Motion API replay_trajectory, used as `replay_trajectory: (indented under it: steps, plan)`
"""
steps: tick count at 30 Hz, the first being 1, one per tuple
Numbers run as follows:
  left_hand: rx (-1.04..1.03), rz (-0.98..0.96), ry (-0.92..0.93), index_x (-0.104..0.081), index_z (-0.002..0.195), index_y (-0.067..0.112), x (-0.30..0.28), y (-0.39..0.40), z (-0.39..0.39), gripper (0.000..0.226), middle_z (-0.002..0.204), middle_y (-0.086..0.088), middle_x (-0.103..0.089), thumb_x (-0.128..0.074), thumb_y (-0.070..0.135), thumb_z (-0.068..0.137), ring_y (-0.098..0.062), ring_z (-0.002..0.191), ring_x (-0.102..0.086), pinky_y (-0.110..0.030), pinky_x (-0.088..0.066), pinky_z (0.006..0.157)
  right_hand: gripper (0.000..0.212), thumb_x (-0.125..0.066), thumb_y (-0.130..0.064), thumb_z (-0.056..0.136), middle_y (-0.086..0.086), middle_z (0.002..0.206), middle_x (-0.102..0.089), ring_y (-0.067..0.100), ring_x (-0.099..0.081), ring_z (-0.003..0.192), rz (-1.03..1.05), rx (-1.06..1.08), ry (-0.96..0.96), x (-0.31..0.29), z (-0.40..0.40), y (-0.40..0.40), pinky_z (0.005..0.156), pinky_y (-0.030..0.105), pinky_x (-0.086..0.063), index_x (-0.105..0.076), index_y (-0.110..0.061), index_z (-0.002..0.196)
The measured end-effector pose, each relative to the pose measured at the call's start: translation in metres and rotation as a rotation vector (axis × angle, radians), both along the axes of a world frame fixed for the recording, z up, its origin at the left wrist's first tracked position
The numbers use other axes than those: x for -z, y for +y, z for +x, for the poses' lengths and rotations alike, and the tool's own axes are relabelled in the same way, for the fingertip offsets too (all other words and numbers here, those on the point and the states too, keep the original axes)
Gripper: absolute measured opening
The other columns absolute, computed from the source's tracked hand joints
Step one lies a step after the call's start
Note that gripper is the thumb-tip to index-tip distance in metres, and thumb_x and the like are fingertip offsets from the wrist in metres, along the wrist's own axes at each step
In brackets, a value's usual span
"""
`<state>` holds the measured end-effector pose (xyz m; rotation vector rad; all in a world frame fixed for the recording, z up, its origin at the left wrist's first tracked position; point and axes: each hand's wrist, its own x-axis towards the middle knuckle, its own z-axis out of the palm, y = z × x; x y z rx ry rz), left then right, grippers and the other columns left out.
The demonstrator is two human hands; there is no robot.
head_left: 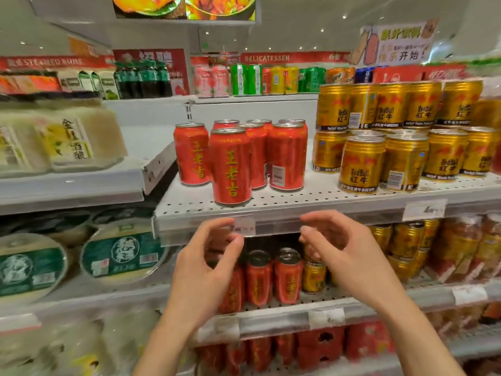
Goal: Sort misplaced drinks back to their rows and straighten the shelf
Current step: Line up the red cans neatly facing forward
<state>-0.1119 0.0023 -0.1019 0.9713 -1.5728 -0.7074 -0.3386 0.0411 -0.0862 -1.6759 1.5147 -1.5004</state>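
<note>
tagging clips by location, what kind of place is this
Most likely a supermarket drinks aisle: red cans and gold cans on a shelf with price tags, and a DELICATESSEN sign behind.

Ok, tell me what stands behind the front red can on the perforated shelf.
Behind the front red can on the perforated shelf stand more red cans in rows, tops showing. How far back they run is hidden. Both hands hover below, empty.

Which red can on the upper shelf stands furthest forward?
The red can at front centre-left; it stands alone ahead of the cluster, nearest the shelf edge.
</note>
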Motion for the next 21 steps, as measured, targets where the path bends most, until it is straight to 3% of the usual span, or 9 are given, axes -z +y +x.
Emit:
replay_trajectory:
  steps: [6, 10, 13, 17, 21]
  plan:
    - [0.007, -0.093, -0.114, -0.064, 0.114, 0.035, -0.022, -0.012, 0.028, 0.026, 0.094, 0.019, -0.072, -0.071, 0.023, 0.092, -0.006, 0.091, -0.069, -0.023, -0.055, 0.079, 0.013, -0.066, -0.038, 0.093, -0.010, 0.088, -0.072, 0.009, -0.070, 0.083, -0.034, 0.045, 0.175, -0.027, 0.030, -0.015, 0.081, 0.040, -0.059, -0.067, -0.039, 0.106]
    - [-0.051, -0.203, -0.226, -0.062, 0.113, 0.038, -0.043, -0.013, 0.034, 0.026, 0.093, 0.023, -0.070, -0.070, 0.028, 0.090, -0.003, 0.087, -0.068, -0.020, -0.054, 0.074, 0.018, -0.064, -0.039, 0.094, -0.014, 0.089, -0.071, 0.001, -0.066, 0.082, -0.078, 0.078, 0.333, -0.053, 0.033, -0.023, 0.074, 0.024, -0.058, -0.066, -0.036, 0.111]
    - [-0.107, -0.313, -0.368, -0.057, 0.117, 0.038, -0.067, -0.016, 0.036, 0.031, 0.091, 0.021, -0.067, -0.070, 0.034, 0.089, 0.002, 0.086, -0.066, -0.017, -0.056, 0.071, 0.017, -0.066, -0.035, 0.093, -0.018, 0.090, -0.070, -0.001, -0.065, 0.083, -0.187, 0.119, 0.439, -0.079, 0.027, -0.033, 0.071, 0.020, -0.056, -0.069, -0.030, 0.109]
    - [-0.154, -0.489, -0.549, -0.050, 0.125, 0.030, -0.105, -0.028, 0.036, 0.044, 0.100, 0.012, -0.060, -0.070, 0.039, 0.087, -0.005, 0.086, -0.062, -0.029, -0.058, 0.071, 0.019, -0.066, -0.031, 0.094, -0.013, 0.094, -0.065, 0.006, -0.061, 0.086, -0.346, 0.173, 0.625, -0.110, 0.023, -0.055, 0.078, 0.024, -0.053, -0.069, -0.023, 0.111]
    - [-0.158, -0.476, -0.711, -0.040, 0.141, 0.026, -0.135, -0.044, 0.032, 0.067, 0.124, 0.003, -0.055, -0.062, 0.053, 0.084, -0.012, 0.102, -0.059, -0.041, -0.055, 0.091, 0.024, -0.065, -0.032, 0.094, -0.005, 0.106, -0.061, 0.014, -0.053, 0.102, -0.404, 0.176, 0.795, -0.129, 0.026, -0.083, 0.093, 0.035, -0.047, -0.066, -0.019, 0.114]
